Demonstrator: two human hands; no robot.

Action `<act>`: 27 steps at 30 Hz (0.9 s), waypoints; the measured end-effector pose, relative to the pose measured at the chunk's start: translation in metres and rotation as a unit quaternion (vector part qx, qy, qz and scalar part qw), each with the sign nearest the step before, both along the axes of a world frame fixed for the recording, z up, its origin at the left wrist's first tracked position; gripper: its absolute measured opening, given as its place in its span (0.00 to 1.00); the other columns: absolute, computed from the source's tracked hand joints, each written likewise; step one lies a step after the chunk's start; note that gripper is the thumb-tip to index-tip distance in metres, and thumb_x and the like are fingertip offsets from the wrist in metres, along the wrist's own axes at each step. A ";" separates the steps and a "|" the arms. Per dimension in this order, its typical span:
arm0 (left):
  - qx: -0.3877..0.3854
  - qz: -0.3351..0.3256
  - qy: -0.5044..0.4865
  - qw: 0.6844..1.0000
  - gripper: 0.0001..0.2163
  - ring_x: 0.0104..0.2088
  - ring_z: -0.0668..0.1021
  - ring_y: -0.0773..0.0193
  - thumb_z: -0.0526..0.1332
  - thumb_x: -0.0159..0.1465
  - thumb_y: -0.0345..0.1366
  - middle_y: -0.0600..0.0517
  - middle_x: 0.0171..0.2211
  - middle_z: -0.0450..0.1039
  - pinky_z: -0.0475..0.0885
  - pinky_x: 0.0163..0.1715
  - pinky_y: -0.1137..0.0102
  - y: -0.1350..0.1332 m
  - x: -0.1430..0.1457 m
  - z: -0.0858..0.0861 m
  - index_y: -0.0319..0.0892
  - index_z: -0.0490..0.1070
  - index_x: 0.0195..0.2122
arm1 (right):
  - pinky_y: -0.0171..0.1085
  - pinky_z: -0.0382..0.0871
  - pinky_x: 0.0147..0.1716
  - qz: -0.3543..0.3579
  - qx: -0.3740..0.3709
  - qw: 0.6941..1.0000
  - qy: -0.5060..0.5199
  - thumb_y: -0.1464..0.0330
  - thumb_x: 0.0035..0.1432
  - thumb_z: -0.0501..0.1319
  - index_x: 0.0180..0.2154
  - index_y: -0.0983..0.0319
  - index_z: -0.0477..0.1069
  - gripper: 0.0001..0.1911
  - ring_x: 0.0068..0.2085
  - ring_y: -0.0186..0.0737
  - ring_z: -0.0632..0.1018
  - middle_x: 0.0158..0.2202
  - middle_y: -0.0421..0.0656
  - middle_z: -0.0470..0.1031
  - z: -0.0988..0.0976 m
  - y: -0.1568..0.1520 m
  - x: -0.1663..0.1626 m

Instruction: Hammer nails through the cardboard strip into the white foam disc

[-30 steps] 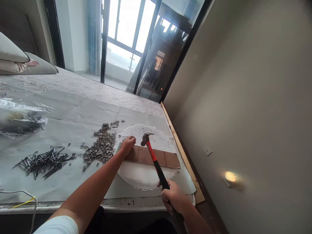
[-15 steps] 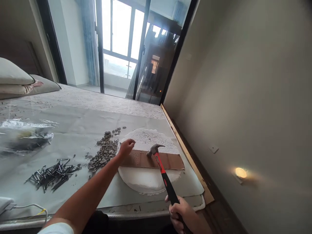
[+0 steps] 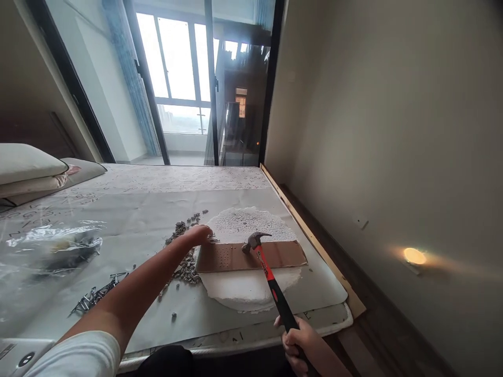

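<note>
My right hand (image 3: 301,343) grips the black handle of a claw hammer (image 3: 271,277) with a red neck. The hammer's metal head rests on or just over a brown cardboard strip (image 3: 281,255); I cannot tell whether it touches. Rows of small holes dot the strip's left part. Beneath the strip lies a round white foam slab (image 3: 243,290), its far half rough and pitted. My left hand (image 3: 199,235) is over the slab's far left edge, fingers bent down. Thin nail-like pieces show by its fingertips, but what it holds is hidden.
Left of the slab lies a heap of grey stone chips (image 3: 186,272), partly behind my left arm. Farther left are loose nails (image 3: 94,299) and a clear plastic bag (image 3: 58,248). A wooden edge board (image 3: 310,235) runs along the bed's right side, near the wall.
The view has shifted and tilted. My left hand has drawn toward the slab's far left edge and its fingers have turned down. The hammer stays in my right hand, head at the strip.
</note>
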State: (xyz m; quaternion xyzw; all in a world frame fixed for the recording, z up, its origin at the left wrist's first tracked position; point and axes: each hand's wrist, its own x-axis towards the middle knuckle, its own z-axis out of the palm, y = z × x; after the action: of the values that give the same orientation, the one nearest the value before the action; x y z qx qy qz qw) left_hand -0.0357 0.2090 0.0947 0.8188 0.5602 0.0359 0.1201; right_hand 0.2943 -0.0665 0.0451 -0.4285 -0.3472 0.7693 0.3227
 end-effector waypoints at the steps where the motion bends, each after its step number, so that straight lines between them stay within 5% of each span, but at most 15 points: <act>1: -0.002 -0.001 0.003 1.000 0.05 0.38 0.75 0.58 0.65 0.44 0.35 0.49 0.32 0.77 0.66 0.38 0.72 0.001 0.001 0.000 0.43 0.75 0.24 | 0.25 0.48 0.09 0.000 0.003 1.000 0.002 0.68 0.38 0.50 0.36 0.60 0.58 0.17 0.10 0.24 0.55 0.14 0.27 0.55 0.000 0.000 0.000; 5: 0.006 -0.035 0.039 0.999 0.04 0.35 0.75 0.59 0.64 0.44 0.32 0.49 0.30 0.76 0.66 0.37 0.72 0.005 0.005 0.002 0.43 0.74 0.23 | 0.26 0.48 0.09 -0.004 0.006 1.000 0.003 0.68 0.39 0.50 0.36 0.60 0.58 0.17 0.11 0.25 0.55 0.15 0.28 0.55 0.001 0.000 0.000; 12: 0.036 -0.121 0.129 0.984 0.11 0.36 0.75 0.60 0.57 0.54 0.32 0.47 0.37 0.76 0.67 0.36 0.71 0.006 0.006 0.002 0.40 0.75 0.37 | 0.26 0.47 0.10 -0.005 -0.009 1.000 -0.004 0.69 0.40 0.50 0.37 0.60 0.58 0.17 0.10 0.24 0.55 0.15 0.27 0.55 0.006 -0.002 0.001; 19: 0.017 -0.140 0.146 0.979 0.08 0.30 0.73 0.64 0.59 0.52 0.34 0.49 0.30 0.75 0.66 0.31 0.73 0.009 0.008 0.007 0.39 0.76 0.30 | 0.27 0.47 0.09 -0.012 -0.011 1.000 0.001 0.69 0.40 0.49 0.37 0.60 0.58 0.16 0.10 0.24 0.56 0.15 0.27 0.56 0.003 -0.002 0.002; 27: 0.034 -0.145 0.171 0.974 0.13 0.36 0.75 0.60 0.57 0.50 0.28 0.47 0.37 0.75 0.67 0.35 0.71 0.012 0.009 0.003 0.40 0.75 0.37 | 0.27 0.48 0.10 -0.007 -0.015 1.000 0.002 0.70 0.40 0.49 0.38 0.60 0.58 0.17 0.10 0.24 0.56 0.16 0.27 0.56 0.001 -0.001 0.004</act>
State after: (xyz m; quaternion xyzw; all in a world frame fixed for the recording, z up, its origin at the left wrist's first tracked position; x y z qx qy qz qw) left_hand -0.0269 0.2214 0.0972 0.8888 0.4465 -0.1037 -0.0014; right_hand 0.2979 -0.0675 0.0462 -0.4342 -0.3325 0.7728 0.3219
